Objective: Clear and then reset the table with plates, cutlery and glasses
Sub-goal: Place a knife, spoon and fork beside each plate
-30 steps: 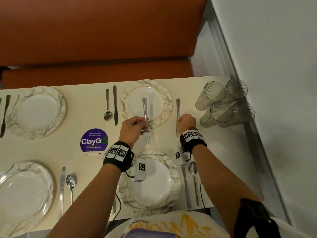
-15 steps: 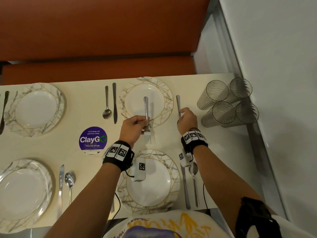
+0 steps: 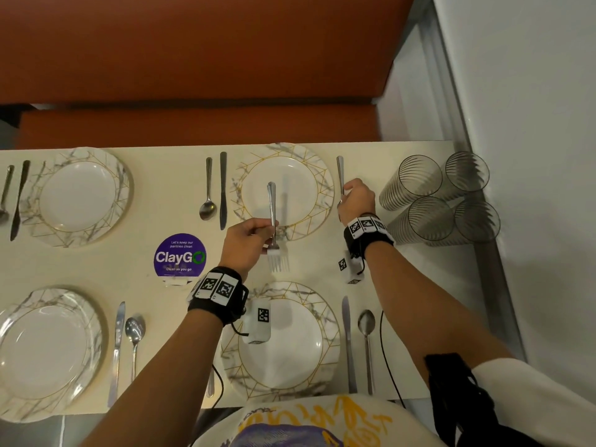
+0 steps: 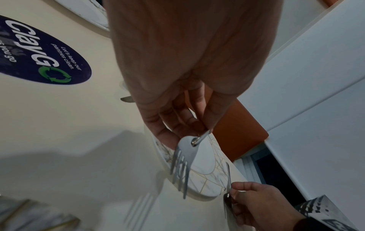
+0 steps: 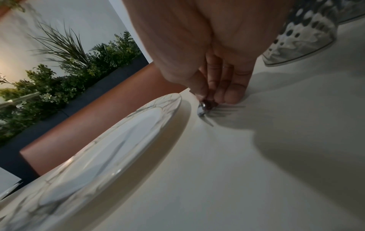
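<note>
My left hand (image 3: 250,245) pinches a fork (image 3: 274,227) by its neck, tines toward me, held above the near rim of the far marbled plate (image 3: 317,175). The left wrist view shows that fork (image 4: 182,161) hanging from my fingertips over the plate (image 4: 205,176). My right hand (image 3: 356,200) pinches a second fork (image 3: 340,172) lying just right of that plate, its tines hidden under my fingers. In the right wrist view this fork (image 5: 209,111) sits low at the table beside the plate (image 5: 110,143). A near plate (image 3: 290,343) lies below my wrists.
Several ribbed glasses (image 3: 438,198) stand at the far right by the wall. Knife and spoon pairs lie left of the far plate (image 3: 222,188) and right of the near plate (image 3: 346,343). Two more plates (image 3: 80,195) sit at the left. A purple ClayGo sticker (image 3: 180,256) marks the table.
My right hand has slid its fork away from me along the right side of the far plate. My left hand keeps its fork almost in place.
</note>
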Demonstrator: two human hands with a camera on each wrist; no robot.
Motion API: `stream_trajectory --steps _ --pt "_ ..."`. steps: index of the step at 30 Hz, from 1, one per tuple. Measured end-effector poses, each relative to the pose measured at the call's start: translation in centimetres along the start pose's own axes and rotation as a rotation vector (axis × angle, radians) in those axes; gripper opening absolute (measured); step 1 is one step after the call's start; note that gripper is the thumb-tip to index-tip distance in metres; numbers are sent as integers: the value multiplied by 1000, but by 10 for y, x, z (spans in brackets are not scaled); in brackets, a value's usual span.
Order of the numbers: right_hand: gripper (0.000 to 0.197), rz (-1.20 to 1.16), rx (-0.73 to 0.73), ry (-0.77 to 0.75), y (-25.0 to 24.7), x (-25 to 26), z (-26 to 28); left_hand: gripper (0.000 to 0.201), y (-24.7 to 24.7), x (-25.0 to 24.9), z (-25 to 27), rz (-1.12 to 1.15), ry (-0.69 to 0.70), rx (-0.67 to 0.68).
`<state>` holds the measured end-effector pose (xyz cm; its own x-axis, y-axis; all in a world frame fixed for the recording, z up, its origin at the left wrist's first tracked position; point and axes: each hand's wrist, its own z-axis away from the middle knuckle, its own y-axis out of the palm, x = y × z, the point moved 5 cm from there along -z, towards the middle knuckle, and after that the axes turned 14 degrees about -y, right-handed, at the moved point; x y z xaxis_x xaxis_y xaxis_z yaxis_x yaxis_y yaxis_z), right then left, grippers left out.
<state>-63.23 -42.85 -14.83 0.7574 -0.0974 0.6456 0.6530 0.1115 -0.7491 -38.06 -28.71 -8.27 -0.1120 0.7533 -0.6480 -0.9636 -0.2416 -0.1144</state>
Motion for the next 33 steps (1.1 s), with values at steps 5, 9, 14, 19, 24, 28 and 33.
stream_trajectory --steps 5,9,14,19,24,28,33 --pt "35 0 14 3 -1 3 -4 15 -1 1 -1 15 9 -12" --pt "36 21 16 2 -2 5 -5 15 0 2 -1 17 2 -10" --pt "33 36 20 9 -3 9 -4 14 0 1 1 15 3 -12" --pt "32 -47 -39 22 -9 11 3 15 -6 3 3 7 15 -16" --pt "23 -18 -143 -210 -16 49 34 14 -16 8 7 35 25 -5" --pt "19 -145 -28 -383 2 105 69 12 -26 9 13 43 49 -29" --pt "14 -256 249 -436 57 166 111 10 -59 15 21 113 70 -59"
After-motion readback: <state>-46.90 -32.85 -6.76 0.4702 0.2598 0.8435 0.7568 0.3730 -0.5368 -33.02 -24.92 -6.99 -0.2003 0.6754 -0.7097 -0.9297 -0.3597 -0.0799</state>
